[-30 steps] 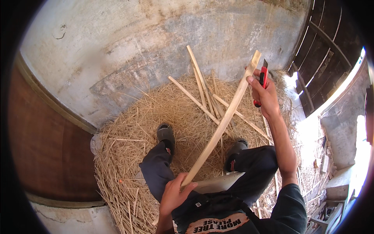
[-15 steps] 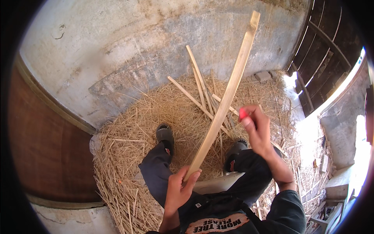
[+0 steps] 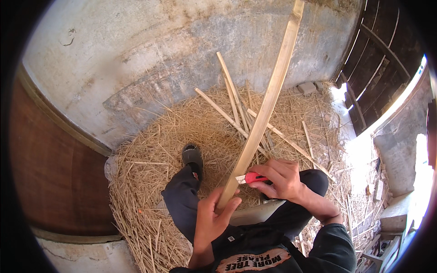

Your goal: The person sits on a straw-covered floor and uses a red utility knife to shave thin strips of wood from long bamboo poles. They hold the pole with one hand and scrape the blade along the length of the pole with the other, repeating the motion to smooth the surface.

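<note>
- Left hand (image 3: 214, 223): closed around the lower end of a long pale wooden strip (image 3: 264, 109), thumb and fingers wrapped on it, just above the lap.
- Right hand (image 3: 280, 179): closed on a red utility knife (image 3: 251, 178); the short blade end meets the strip's right edge a little above the left-hand grip.
- Strip position: rises from the left hand in front of the body, over the knees, its top end running out of view at the upper edge of the picture.
- Strip axis: long axis runs lower-left to upper-right, steeply tilted away from the person; near end points at the lap, far end points up toward the grey concrete wall (image 3: 150, 59).
- Judgement on the step: shaving the strip's edge. Doing it well likely calls for a shallow blade angle, a stroke away from the left-hand fingers, and a firm grip below the blade so the strip does not twist.
- Risk, as judged: the blade sits near the left thumb; a slip toward the body would meet the hand.
- Surroundings: straw-like shavings (image 3: 154, 150) cover the ground; several loose thin strips (image 3: 227, 98) lie on them beyond the feet; one dark shoe (image 3: 192, 155) rests on the litter.
</note>
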The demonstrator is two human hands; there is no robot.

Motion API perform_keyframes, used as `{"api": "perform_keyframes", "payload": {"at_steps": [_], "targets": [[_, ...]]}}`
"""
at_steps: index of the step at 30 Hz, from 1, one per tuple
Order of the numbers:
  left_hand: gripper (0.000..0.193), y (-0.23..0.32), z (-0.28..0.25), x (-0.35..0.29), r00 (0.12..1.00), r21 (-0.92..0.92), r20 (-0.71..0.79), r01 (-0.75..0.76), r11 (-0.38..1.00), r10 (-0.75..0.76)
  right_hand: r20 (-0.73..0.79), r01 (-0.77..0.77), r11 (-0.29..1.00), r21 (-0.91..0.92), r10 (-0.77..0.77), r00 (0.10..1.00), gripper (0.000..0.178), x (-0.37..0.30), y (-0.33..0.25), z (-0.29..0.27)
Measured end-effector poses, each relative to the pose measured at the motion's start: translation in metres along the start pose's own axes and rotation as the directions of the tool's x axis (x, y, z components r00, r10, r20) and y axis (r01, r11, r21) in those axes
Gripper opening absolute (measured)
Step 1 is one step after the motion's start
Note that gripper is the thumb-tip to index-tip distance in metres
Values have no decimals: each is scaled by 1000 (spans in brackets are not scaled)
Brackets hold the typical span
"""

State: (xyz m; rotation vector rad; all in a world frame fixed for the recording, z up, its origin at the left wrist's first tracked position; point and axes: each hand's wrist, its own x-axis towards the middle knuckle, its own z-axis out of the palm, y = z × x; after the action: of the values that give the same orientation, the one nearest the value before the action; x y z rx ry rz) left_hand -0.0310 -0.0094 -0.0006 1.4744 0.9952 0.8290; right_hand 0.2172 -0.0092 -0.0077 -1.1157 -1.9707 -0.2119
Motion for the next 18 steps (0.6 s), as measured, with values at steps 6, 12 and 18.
{"api": "perform_keyframes", "payload": {"at_steps": [6, 12, 18], "targets": [[23, 3, 5, 4, 998, 70, -54, -36, 997, 40, -4, 9, 999, -33, -9, 1000, 40, -4, -8, 9], [20, -1, 13, 7, 988, 84, -145, -38, 996, 50, 25, -30, 997, -68, 32, 999, 37, 1, -13, 8], [23, -3, 16, 7, 985, 122, -155, -61, 991, 80, 12, -28, 994, -104, 29, 999, 33, 2, -13, 5]]}}
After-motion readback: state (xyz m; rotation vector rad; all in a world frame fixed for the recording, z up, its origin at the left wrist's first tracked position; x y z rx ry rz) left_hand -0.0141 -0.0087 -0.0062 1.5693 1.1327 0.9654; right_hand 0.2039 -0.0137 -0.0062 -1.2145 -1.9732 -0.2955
